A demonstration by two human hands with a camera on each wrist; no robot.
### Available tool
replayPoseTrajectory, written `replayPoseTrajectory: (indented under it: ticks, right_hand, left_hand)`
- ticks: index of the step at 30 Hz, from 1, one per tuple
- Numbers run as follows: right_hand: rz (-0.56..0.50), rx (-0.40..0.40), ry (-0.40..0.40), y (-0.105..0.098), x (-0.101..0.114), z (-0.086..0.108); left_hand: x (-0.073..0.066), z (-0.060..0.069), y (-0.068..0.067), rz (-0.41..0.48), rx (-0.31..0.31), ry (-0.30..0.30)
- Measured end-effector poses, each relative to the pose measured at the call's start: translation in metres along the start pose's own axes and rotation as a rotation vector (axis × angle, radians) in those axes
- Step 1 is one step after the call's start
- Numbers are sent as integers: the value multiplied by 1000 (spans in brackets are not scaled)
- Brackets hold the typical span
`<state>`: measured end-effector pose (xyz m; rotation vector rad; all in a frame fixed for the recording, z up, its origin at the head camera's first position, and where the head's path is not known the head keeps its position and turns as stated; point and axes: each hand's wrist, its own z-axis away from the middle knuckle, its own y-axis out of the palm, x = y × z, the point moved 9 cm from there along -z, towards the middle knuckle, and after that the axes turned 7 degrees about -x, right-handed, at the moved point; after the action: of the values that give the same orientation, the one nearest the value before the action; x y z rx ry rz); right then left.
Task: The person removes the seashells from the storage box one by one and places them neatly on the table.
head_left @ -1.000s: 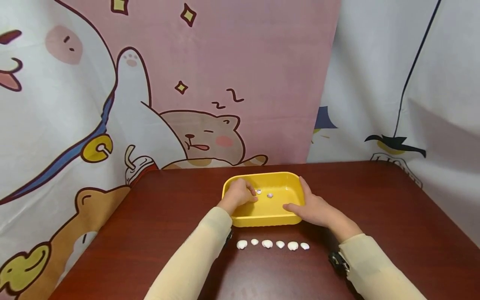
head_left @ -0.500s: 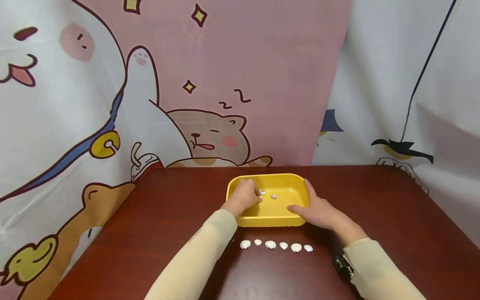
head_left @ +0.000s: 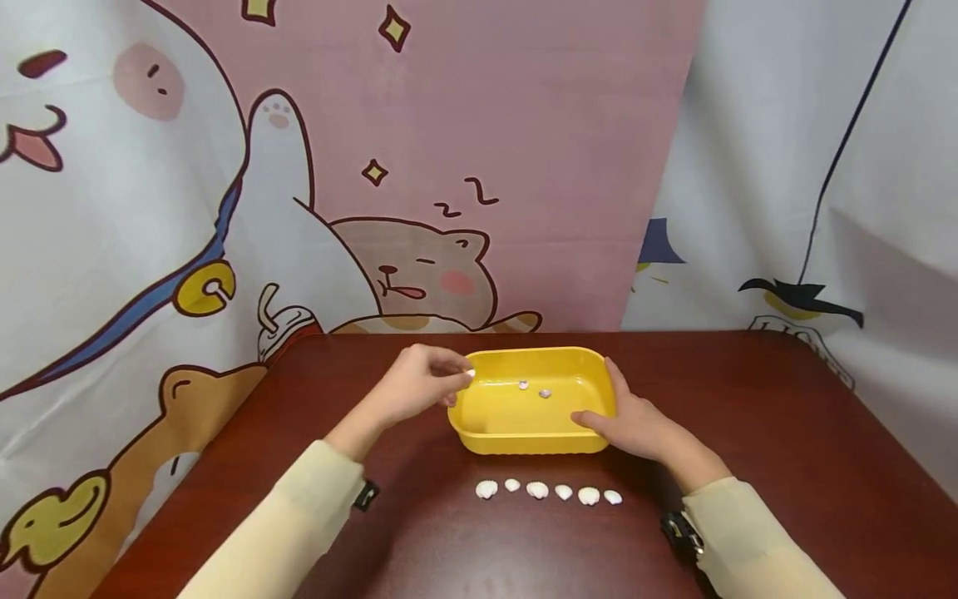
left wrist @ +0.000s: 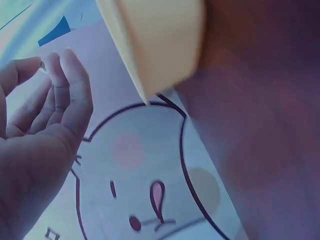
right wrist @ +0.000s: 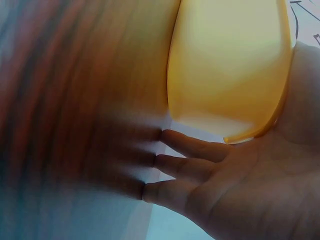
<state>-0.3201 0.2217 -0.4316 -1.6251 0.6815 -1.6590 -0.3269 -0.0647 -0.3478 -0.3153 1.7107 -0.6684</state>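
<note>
My left hand (head_left: pixel 419 384) is raised at the left rim of a yellow plastic tub (head_left: pixel 531 444). Between its thumb and fingertips it pinches a small white seashell (head_left: pixel 470 373), of which only a sliver shows in the left wrist view. Two small purplish shells (head_left: pixel 545 393) lie on the tub's floor. My right hand (head_left: pixel 632 423) holds the tub's right end, its thumb over the front rim; the right wrist view shows several of its fingers (right wrist: pixel 192 167) outside, beside the wall. In front of the tub, white seashells (head_left: pixel 536 490) form a row on the table.
The dark red-brown wooden table (head_left: pixel 359 532) stretches out on both sides of the tub. Behind it hangs a cartoon-printed cloth (head_left: pixel 539 166), close to the table's back edge. Black bands (head_left: pixel 681 532) are worn on both wrists.
My left hand has come up out of the tub and moved left to its rim, now with a white seashell between the fingertips. The right hand stays at the tub's right end.
</note>
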Motion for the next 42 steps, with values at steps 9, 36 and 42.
replayPoseTrajectory:
  ticks: [9, 36, 42]
  right_hand:
    - [-11, 10, -1, -1, 5, -1]
    - [-18, 4, 22, -1, -2, 1]
    - [9, -3, 4, 1, -2, -1]
  left_hand:
    - [45, 74, 20, -198, 162, 37]
    - [-35, -26, 74, 82, 253, 94]
    - [-17, -53, 128, -82, 452, 1]
